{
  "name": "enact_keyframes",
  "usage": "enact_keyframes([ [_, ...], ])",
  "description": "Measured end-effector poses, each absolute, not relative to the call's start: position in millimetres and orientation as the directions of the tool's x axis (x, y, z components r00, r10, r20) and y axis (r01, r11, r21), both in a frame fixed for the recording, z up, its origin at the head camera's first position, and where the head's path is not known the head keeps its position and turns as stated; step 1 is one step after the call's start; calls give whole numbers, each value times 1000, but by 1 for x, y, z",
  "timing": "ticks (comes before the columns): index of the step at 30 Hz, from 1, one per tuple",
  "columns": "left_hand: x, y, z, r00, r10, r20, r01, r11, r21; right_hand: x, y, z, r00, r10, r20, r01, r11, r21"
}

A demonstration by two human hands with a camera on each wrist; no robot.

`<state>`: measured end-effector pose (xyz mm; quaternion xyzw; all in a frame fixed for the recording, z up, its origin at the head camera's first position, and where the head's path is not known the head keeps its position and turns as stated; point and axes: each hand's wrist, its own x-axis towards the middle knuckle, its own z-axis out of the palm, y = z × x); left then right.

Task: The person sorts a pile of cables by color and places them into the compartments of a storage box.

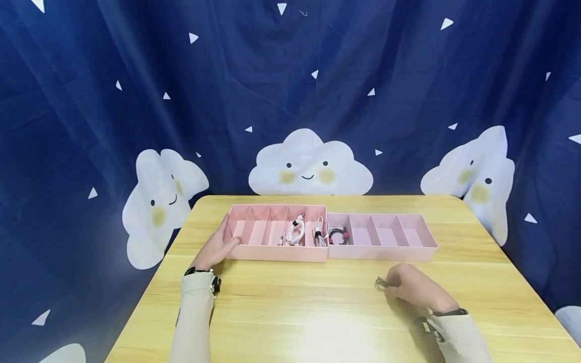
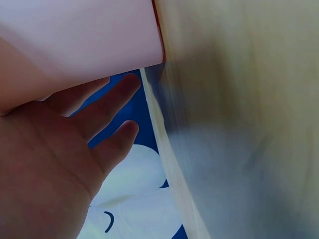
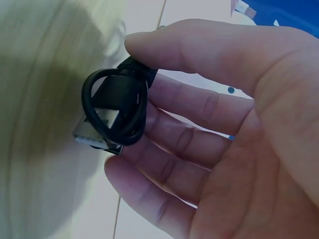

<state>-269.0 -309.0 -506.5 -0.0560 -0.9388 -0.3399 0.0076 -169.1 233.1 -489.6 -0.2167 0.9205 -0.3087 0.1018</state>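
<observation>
My right hand (image 1: 415, 286) is above the table, right of centre, in front of the lilac divided box (image 1: 383, 253). Between thumb and fingers it pinches a short black USB cable (image 3: 137, 107), coiled up, its metal plug showing. At the left end of the pink divided box (image 1: 277, 253) is my left hand (image 1: 218, 248), thumb at the front corner and fingers along the end wall. In the left wrist view its fingers (image 2: 107, 107) are fairly straight and spread beside the box.
Bundled white cables (image 1: 296, 231) and another cable bundle (image 1: 319, 236) lie in the pink box's right-hand compartments. A dark cable with red ends (image 1: 338, 235) lies in the lilac box's leftmost compartment. The boxes stand end to end on a wooden table (image 1: 281, 302) before a blue curtain (image 1: 290, 65).
</observation>
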Motion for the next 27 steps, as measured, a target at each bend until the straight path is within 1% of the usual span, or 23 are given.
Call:
enact_keyframes([
  [6, -269, -310, -508, -993, 104, 60, 118, 758, 642, -171, 233, -486, -879, -475, -34, -358, 706, -612],
  [13, -271, -311, -509, -993, 102, 56, 114, 762, 637, -173, 234, -482, -878, -478, -9, -387, 723, -573],
  [17, -271, -311, -509, -993, 104, 61, 119, 765, 633, -174, 235, -479, -881, -472, -12, -386, 735, -557],
  [27, -272, -311, -509, -992, 105, 67, 124, 755, 644, -175, 234, -470, -887, -462, -24, -369, 737, -566],
])
